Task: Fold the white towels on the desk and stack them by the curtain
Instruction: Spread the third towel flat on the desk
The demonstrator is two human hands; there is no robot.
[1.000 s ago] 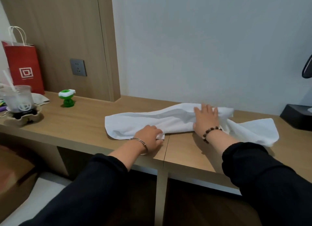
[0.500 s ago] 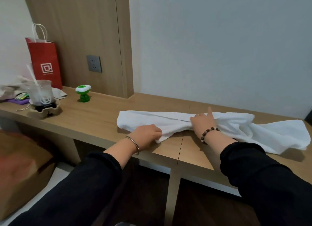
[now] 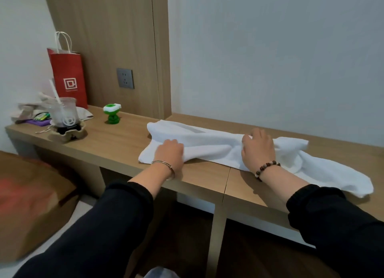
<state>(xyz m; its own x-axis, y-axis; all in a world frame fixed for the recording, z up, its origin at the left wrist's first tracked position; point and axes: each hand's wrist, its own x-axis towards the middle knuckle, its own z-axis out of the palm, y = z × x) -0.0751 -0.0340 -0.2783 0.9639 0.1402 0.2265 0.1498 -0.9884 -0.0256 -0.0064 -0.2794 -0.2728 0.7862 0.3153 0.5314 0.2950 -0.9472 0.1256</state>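
A white towel (image 3: 209,146) lies stretched and rumpled across the wooden desk (image 3: 116,144), its right end trailing toward the desk's front edge. My left hand (image 3: 169,151), with a metal bangle on the wrist, grips the towel's near left edge with curled fingers. My right hand (image 3: 257,151), with a bead bracelet, has its fingers curled into the cloth near the towel's middle. No curtain is in view.
At the desk's left end stand a red paper bag (image 3: 68,78), a plastic cup with a straw (image 3: 63,115) in a pulp holder, a small green toy (image 3: 112,113) and some clutter. A wall socket (image 3: 125,78) is behind. A brown box (image 3: 31,205) sits on the floor.
The view has swung left. The towel has been drawn leftward along the desk, and my right hand went from lying flat on it to curling into the cloth.
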